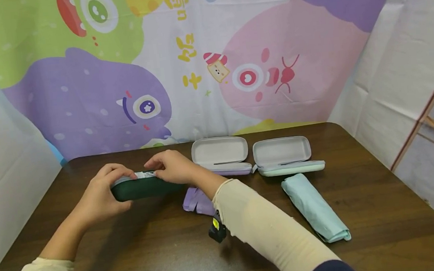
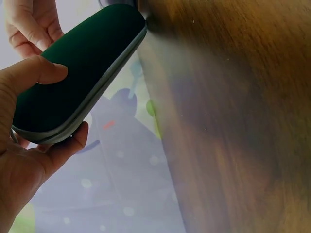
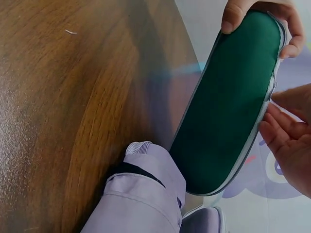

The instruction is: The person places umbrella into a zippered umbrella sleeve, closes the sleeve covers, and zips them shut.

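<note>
A dark green zip case (image 1: 147, 188) is held up over the left part of the table. My left hand (image 1: 102, 192) grips its left end, thumb on one face and fingers on the other. At the top edge, my right hand (image 1: 177, 169) pinches the pale zipper (image 3: 254, 138) between thumb and fingers. The right wrist view shows the case (image 3: 231, 97) from its smooth green side; what is inside is hidden. A folded purple umbrella (image 1: 196, 200) lies below the right forearm, partly covered by it.
Behind the right hand stands an open purple case (image 1: 220, 150) with a grey lining. To its right is an open mint case (image 1: 282, 151). A folded mint umbrella (image 1: 316, 209) lies in front of it. A cartoon-printed cloth (image 1: 199, 111) hangs at the table's back edge.
</note>
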A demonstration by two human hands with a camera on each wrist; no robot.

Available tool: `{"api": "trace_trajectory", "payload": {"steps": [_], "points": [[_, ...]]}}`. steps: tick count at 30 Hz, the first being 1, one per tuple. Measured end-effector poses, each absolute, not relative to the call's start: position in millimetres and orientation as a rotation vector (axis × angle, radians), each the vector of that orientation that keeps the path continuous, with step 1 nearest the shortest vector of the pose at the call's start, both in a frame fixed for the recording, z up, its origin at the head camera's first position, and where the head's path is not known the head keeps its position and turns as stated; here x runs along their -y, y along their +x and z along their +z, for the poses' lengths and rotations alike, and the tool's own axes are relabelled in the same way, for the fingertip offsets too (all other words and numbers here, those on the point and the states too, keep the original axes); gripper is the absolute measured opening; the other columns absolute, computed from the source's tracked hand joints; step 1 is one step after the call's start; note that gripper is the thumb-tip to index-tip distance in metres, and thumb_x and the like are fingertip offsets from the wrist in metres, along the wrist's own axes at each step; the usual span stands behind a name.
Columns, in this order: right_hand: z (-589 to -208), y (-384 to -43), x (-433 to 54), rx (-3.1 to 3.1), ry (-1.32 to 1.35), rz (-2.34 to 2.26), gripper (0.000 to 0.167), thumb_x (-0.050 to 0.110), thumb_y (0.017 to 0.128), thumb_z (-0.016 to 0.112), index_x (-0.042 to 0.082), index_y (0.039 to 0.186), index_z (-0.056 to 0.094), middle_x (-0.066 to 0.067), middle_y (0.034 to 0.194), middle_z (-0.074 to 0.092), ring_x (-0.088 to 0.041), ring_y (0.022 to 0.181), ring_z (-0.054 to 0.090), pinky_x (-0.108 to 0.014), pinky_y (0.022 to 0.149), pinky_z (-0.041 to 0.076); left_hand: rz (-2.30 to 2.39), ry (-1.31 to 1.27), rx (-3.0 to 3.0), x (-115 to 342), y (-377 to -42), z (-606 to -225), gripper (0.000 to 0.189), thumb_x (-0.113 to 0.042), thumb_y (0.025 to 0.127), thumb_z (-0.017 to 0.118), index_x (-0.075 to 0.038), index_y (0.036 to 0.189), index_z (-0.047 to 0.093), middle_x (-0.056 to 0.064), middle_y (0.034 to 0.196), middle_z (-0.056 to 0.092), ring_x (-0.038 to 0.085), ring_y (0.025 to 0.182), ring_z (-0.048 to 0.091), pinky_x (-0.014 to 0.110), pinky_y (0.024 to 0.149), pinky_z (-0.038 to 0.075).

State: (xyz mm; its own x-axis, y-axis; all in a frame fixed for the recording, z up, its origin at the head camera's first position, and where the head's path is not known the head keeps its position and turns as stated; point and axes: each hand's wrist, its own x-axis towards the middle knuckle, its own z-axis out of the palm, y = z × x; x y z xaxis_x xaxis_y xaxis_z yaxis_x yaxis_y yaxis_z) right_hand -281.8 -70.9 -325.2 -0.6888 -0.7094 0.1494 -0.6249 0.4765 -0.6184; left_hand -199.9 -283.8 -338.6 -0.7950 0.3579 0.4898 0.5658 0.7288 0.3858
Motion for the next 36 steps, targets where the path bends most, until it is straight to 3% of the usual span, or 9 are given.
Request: {"api": "trace_trajectory", "payload": {"steps": [5, 12, 25, 36], "points": [[-326.1, -282.1, 72.4, -2.673, -1.263, -0.908, 0.019, 0.014, 0.091, 0.07, 0.009, 0.109, 0.073, 0.0, 0.103, 0.07, -0.008, 0.093, 0.063, -0.013, 0.079, 0.046, -0.717, -0.733, 2.521, 282.4, -200.8, -338.0, 0.063, 0.007, 0.048, 0.09, -0.015, 0.102, 0.065, 0.008, 0.11, 0.055, 0.028, 0.096, 0.054, 0.042, 0.071, 0.049], [-325.5, -280.8, 73.6, -2.768, -1.284, -0.871, 0.008, 0.015, 0.091, 0.07, 0.011, 0.095, 0.075, 0.003, 0.088, 0.068, -0.008, 0.082, 0.057, -0.015, 0.073, 0.044, -0.72, -0.748, 2.519, 280.9, -201.7, -338.0, 0.064, 0.008, 0.047, 0.09, -0.013, 0.102, 0.065, 0.009, 0.11, 0.054, 0.028, 0.096, 0.053, 0.047, 0.071, 0.05], [-325.2, -279.3, 74.3, -2.825, -1.342, -0.857, 0.006, 0.014, 0.092, 0.068, 0.013, 0.093, 0.074, 0.007, 0.086, 0.07, -0.004, 0.082, 0.059, -0.013, 0.075, 0.044, -0.699, -0.743, 2.506, 282.4, -202.3, -339.0, 0.064, 0.008, 0.046, 0.09, -0.013, 0.101, 0.065, 0.008, 0.109, 0.055, 0.027, 0.094, 0.055, 0.042, 0.071, 0.048], [-324.7, -283.1, 70.0, -2.812, -1.416, -0.805, 0.007, 0.013, 0.092, 0.068, 0.011, 0.092, 0.075, 0.003, 0.088, 0.072, -0.009, 0.083, 0.062, -0.017, 0.075, 0.046, -0.727, -0.729, 2.531, 284.1, -199.4, -338.1, 0.063, 0.005, 0.049, 0.092, -0.013, 0.103, 0.065, 0.009, 0.11, 0.055, 0.028, 0.094, 0.054, 0.041, 0.07, 0.047]]}}
